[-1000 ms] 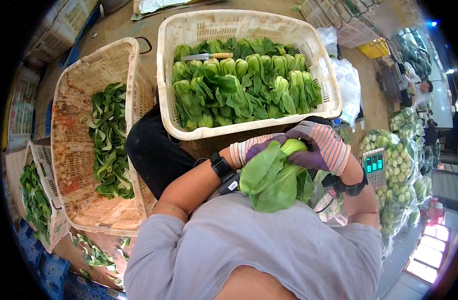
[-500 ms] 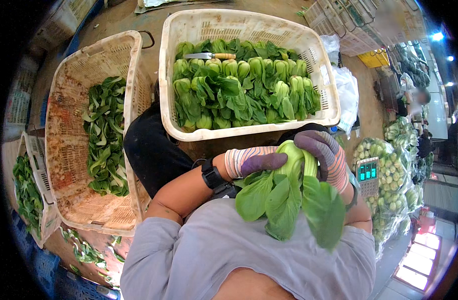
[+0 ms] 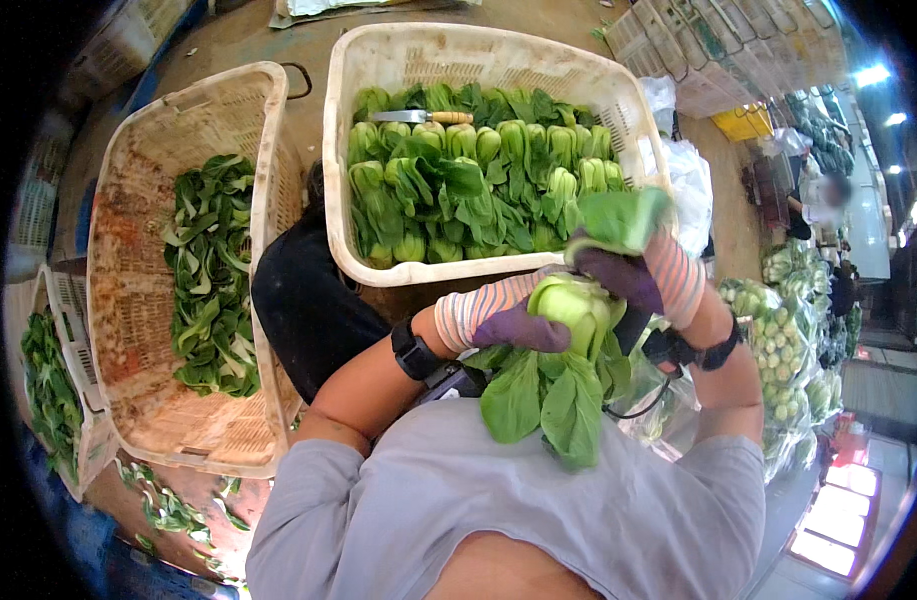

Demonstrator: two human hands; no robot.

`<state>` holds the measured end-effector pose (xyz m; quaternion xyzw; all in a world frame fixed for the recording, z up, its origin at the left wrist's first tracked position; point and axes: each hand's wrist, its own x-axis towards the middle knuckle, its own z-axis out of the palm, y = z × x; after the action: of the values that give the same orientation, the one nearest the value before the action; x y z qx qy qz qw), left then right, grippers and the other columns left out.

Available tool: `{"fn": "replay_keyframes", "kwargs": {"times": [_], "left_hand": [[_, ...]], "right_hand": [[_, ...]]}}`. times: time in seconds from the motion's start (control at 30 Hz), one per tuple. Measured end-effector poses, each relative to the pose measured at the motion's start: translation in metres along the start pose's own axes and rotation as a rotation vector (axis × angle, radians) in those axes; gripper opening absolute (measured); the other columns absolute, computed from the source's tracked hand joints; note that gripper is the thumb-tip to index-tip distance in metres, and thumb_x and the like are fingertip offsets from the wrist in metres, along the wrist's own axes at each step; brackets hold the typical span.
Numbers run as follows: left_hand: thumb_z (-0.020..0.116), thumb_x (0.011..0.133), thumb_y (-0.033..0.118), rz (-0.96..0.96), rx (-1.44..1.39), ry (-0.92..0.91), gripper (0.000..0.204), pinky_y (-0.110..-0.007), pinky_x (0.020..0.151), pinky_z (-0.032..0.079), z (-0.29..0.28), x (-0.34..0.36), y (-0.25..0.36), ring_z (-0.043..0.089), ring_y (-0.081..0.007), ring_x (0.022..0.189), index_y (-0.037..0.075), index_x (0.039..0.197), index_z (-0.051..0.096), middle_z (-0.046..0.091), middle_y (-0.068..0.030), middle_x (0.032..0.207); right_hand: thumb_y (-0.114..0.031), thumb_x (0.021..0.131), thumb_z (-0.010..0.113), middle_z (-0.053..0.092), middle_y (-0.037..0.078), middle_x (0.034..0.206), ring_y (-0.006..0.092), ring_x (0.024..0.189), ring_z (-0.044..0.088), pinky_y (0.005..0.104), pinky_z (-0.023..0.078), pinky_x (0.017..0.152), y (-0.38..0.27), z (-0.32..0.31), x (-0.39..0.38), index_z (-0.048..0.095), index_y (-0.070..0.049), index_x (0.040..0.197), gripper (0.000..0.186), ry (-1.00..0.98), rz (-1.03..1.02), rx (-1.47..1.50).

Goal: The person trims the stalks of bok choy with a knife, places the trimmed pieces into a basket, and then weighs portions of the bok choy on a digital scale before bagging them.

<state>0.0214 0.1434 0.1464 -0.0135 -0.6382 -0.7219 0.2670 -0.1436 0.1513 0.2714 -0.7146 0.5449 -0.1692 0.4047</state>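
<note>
A pale green head of bok choy (image 3: 573,312) hangs leaves down in front of my chest. My left hand (image 3: 519,325), in a striped glove with a purple palm, is closed round its side near the base. Just above and to the right, my right hand (image 3: 651,278), gloved alike, is closed on a single bok choy leaf (image 3: 619,218), slightly blurred, its blade pointing up. The right fingers are beside the head's base; whether they touch it I cannot tell. Beyond my hands a white crate (image 3: 344,200) holds rows of bok choy heads (image 3: 489,195).
A knife (image 3: 424,117) with a wooden handle lies on the greens in that crate. To the left, a stained crate (image 3: 129,300) contains loose leaves (image 3: 214,280). Plastic bags of bok choy (image 3: 779,350) stand at right. Fallen leaves (image 3: 174,505) litter the floor at lower left.
The right hand has moved up and away from the head with an outer leaf, now separate and turned upward. The left hand keeps its hold on the bok choy.
</note>
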Motion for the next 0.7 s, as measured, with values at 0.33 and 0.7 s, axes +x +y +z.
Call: {"fn": "replay_keyframes", "kwargs": {"times": [0.33,0.7], "left_hand": [[0.072,0.066,0.027,0.067,-0.162,0.444,0.073,-0.033,0.101,0.034,-0.048,-0.009,-0.047,0.045,-0.0196,0.114,0.005,0.127,0.040,0.049,-0.0075,0.121],[0.069,0.054,0.030,0.188,0.631,0.599,0.076,-0.041,0.106,0.028,-0.067,-0.008,-0.044,0.031,-0.0362,0.125,0.009,0.122,0.043,0.041,-0.0139,0.124]], "right_hand": [[-0.028,0.087,0.056,0.062,0.018,0.098,0.0283,0.071,0.060,0.0360,0.049,0.063,-0.084,-0.010,0.068,0.060,-0.006,0.105,0.029,0.047,-0.511,-0.154],[-0.027,0.077,0.069,0.061,0.011,0.074,0.0303,0.067,0.060,0.0367,0.047,0.058,-0.018,0.006,0.009,0.063,-0.009,0.078,0.019,-0.056,-0.251,-0.449]]}}
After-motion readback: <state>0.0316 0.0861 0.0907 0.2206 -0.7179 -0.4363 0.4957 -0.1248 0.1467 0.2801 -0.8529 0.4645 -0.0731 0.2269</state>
